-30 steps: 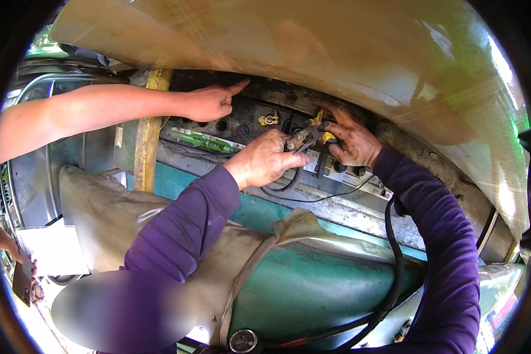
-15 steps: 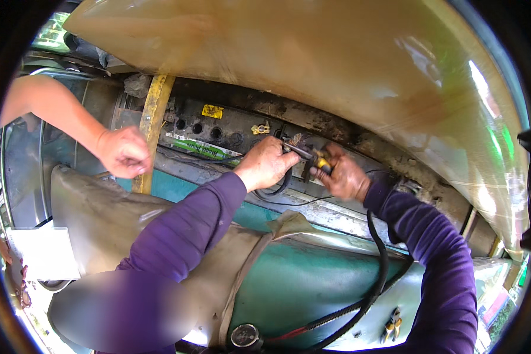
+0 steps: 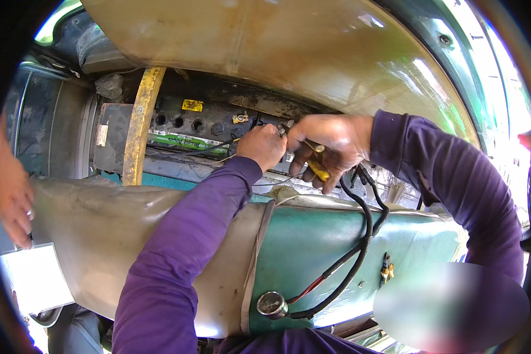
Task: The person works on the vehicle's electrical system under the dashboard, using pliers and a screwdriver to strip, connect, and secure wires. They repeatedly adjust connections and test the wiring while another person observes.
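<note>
Over a long black battery [image 3: 209, 112] with open round holes, both of my hands meet at its right part. My left hand [image 3: 262, 146] is closed, pinching something dark by the battery top; the fingers cover most of it, perhaps a cable end. My right hand [image 3: 339, 138] has its palm partly turned up and is closed on pliers with yellow handles [image 3: 317, 171]. Their jaws reach toward my left fingertips and are mostly hidden. A brass-coloured battery terminal clamp [image 3: 240, 118] sits just left of my hands. Thin dark wires [image 3: 189, 153] run along the battery's front.
A yellow bar [image 3: 143, 118] crosses the battery's left end. Overhead hangs a raised tan panel [image 3: 248, 47]. On the green seat [image 3: 312, 242] lie a round gauge [image 3: 272, 305] with a black hose [image 3: 366, 236] and other pliers [image 3: 386, 270]. Another person's hand [image 3: 15, 206] is above a white sheet [image 3: 38, 280].
My right hand has rolled palm-up with the pliers and come against my left hand. The other person's hand has moved away from the yellow bar, toward the white sheet. The view has shifted.
</note>
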{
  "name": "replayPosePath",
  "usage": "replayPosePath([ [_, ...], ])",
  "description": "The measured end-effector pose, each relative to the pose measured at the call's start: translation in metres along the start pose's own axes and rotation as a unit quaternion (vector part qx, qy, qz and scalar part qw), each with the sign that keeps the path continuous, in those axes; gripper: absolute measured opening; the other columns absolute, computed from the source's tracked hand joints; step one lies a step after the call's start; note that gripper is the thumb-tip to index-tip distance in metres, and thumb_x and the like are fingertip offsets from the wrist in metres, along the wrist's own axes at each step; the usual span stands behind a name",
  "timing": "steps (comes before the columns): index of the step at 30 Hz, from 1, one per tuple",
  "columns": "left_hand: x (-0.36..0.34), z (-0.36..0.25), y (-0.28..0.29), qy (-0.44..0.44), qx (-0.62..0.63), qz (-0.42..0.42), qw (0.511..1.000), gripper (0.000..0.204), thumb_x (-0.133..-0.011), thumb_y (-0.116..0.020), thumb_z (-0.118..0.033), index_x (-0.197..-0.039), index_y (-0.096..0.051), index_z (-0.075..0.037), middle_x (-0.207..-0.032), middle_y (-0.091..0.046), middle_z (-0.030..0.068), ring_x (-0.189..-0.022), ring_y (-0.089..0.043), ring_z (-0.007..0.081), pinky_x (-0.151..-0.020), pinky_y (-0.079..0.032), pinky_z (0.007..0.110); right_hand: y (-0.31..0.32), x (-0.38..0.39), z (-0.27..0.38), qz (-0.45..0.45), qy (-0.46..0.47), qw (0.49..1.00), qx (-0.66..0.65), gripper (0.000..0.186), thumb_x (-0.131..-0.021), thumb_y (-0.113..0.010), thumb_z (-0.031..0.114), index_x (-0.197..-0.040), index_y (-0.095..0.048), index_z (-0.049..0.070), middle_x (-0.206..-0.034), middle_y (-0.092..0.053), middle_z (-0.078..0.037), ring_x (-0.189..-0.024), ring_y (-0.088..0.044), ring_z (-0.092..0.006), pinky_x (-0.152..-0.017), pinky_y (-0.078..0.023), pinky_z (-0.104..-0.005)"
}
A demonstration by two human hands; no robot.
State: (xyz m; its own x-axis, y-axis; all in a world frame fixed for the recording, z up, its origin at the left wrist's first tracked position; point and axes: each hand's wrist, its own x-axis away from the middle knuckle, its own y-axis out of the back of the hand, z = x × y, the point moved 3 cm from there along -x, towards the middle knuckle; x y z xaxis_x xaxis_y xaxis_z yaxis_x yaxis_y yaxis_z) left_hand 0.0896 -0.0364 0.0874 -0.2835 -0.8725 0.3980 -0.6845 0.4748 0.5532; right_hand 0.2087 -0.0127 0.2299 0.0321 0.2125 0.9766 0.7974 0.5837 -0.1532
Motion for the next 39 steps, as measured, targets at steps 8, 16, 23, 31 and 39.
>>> replayPosePath([
  [8,-0.021,0.014,-0.003,0.045,0.021,0.056,0.997,0.044,-0.093,-0.06,-0.035,-0.098,-0.07,0.007,-0.102,-0.067,0.0341,-0.098,-0.066,0.0469,-0.089,-0.052,0.049,0.078,-0.08,-0.092,-0.251,0.304,0.634,0.665,0.041,-0.082,-0.06,0.02,-0.117,-0.068,-0.001,-0.109,-0.056,-0.033,-0.119,-0.05,-0.0482,-0.104,-0.044,-0.0513],
  [16,-0.027,0.021,0.002,-0.093,-0.003,0.09,0.992,0.04,-0.089,-0.065,-0.04,-0.095,-0.072,-0.001,-0.083,-0.066,0.028,-0.083,-0.065,0.0408,-0.079,-0.049,0.046,0.127,-0.172,-0.045,-0.321,0.544,0.634,0.447,0.068,-0.073,-0.066,0.006,-0.139,-0.051,-0.006,-0.16,-0.02,-0.035,-0.15,-0.021,-0.0488,-0.124,-0.023,-0.0484],
  [23,-0.023,0.012,0.005,0.0,0.11,0.147,0.983,0.04,-0.09,-0.066,-0.036,-0.101,-0.068,0.002,-0.073,-0.062,0.0115,-0.07,-0.052,0.0186,-0.073,-0.047,0.038,0.134,-0.211,-0.008,-0.255,0.642,0.599,0.406,0.072,-0.071,-0.067,0.002,-0.141,-0.056,0.01,-0.164,-0.019,-0.026,-0.152,-0.02,-0.0465,-0.124,-0.024,-0.0496],
  [31,-0.019,0.009,0.009,0.009,0.129,0.188,0.974,0.038,-0.089,-0.069,-0.038,-0.086,-0.062,-0.001,-0.065,-0.047,0.0034,-0.066,-0.042,0.0146,-0.064,-0.042,0.036,0.128,-0.211,0.029,-0.237,0.705,0.514,0.427,0.09,-0.072,-0.066,0.0,-0.152,-0.046,0.035,-0.165,-0.021,-0.017,-0.151,-0.023,-0.0436,-0.123,-0.028,-0.0515],
  [39,-0.021,0.009,0.013,0.004,0.124,0.164,0.979,0.041,-0.086,-0.07,-0.039,-0.077,-0.061,0.0,-0.058,-0.047,0.0042,-0.059,-0.041,0.016,-0.057,-0.04,0.038,0.133,-0.205,0.023,-0.244,0.663,0.53,0.469,0.053,-0.076,-0.068,0.011,-0.129,-0.067,0.013,-0.154,-0.036,-0.027,-0.14,-0.041,-0.0459,-0.116,-0.038,-0.0481],
])
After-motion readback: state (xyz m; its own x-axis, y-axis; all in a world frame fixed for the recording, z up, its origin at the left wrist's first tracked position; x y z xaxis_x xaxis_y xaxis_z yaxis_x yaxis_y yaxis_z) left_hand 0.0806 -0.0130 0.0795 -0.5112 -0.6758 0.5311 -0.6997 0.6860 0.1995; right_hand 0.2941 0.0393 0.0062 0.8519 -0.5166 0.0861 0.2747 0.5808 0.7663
